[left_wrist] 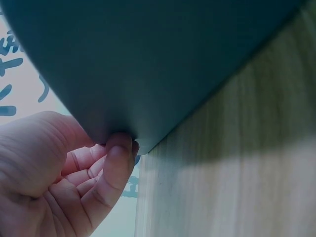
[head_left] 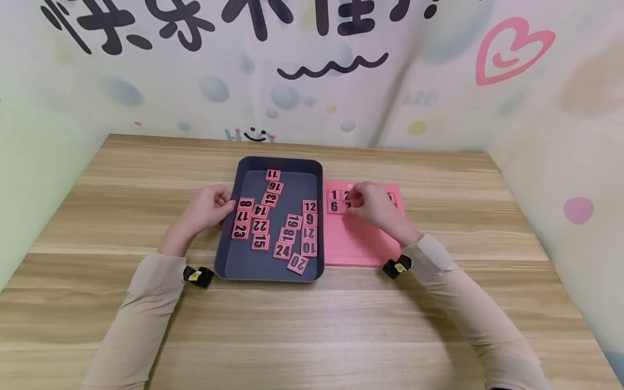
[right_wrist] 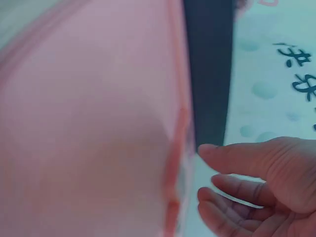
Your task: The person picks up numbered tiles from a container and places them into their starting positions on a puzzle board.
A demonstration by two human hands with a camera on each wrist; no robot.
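My left hand [head_left: 207, 206] pinches the left rim of a dark grey tray [head_left: 239, 262] between thumb and fingers; the left wrist view shows this hand [left_wrist: 84, 177] at the tray's wall [left_wrist: 148, 59]. Loose pink number tiles lie in the tray, among them 24 [head_left: 283, 250] and 20 [head_left: 298, 263]. My right hand [head_left: 375, 206] is over the upper part of a pink board [head_left: 353, 244], its fingertips by tile 7 [head_left: 348, 207]. In the right wrist view, thumb and fingers [right_wrist: 227, 158] stand apart with nothing visible between them. The hand hides some tiles in both rows.
Tray and board sit side by side on a wooden table [head_left: 312, 325]. Tiles 1 [head_left: 333, 194] and 6 [head_left: 333, 207] lie at the board's left edge. A printed wall covering [head_left: 312, 108] rises behind the table.
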